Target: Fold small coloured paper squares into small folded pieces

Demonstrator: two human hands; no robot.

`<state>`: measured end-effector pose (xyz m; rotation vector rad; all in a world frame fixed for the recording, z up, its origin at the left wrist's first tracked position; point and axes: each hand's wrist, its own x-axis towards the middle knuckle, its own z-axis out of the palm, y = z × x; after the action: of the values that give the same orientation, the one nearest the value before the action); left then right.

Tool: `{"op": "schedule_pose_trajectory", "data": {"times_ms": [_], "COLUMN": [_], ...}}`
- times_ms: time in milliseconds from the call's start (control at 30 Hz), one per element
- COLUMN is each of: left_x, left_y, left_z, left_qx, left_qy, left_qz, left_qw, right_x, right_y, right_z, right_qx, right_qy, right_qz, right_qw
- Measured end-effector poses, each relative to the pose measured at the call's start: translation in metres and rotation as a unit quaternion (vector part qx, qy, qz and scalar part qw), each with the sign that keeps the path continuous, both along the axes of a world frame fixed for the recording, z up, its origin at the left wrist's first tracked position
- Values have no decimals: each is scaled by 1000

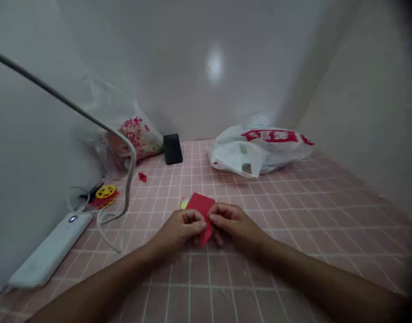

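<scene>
Folded red paper (199,205): over the pink tiled tabletop (293,202), its near part pinched between the fingers of my left hand (181,226) and right hand (235,223). Positions relative to this paper: patterned paper (184,202), just behind, left; black smartphone (173,149), beyond, left; white carrier bag (234,146), beyond, right; clear printed bag (138,134), beyond, left, partly blocked by a white cable (128,188); red scrap (142,177), yellow cut-out (106,191), white oblong casing (51,251), left.

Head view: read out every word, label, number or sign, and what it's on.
White bag, right: pale characters on a red band, too blurred to read.
Translucent bag, left: red characters, too blurred to read.
No other writing can be made out.
</scene>
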<state>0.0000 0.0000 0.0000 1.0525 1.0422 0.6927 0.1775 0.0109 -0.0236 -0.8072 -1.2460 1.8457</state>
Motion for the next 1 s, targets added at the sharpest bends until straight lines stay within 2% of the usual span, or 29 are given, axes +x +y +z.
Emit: {"op": "schedule_pose_trajectory", "data": {"times_ms": [433, 800, 1000], "left_x": [-2, -1, 0], "left_y": [0, 0, -1], "left_z": [-3, -1, -1], "left_qx": [3, 17, 13], "left_qy": [8, 16, 22], "left_qz": [-5, 12, -6], "left_qw": [1000, 1000, 1000], "right_x": [0, 0, 0], "right_y": [-2, -1, -2], "right_z": [3, 2, 1], "right_qx": [7, 0, 27], "right_qy": [-34, -5, -38], "right_qz": [-7, 0, 5], "right_qw": [999, 1000, 999]}}
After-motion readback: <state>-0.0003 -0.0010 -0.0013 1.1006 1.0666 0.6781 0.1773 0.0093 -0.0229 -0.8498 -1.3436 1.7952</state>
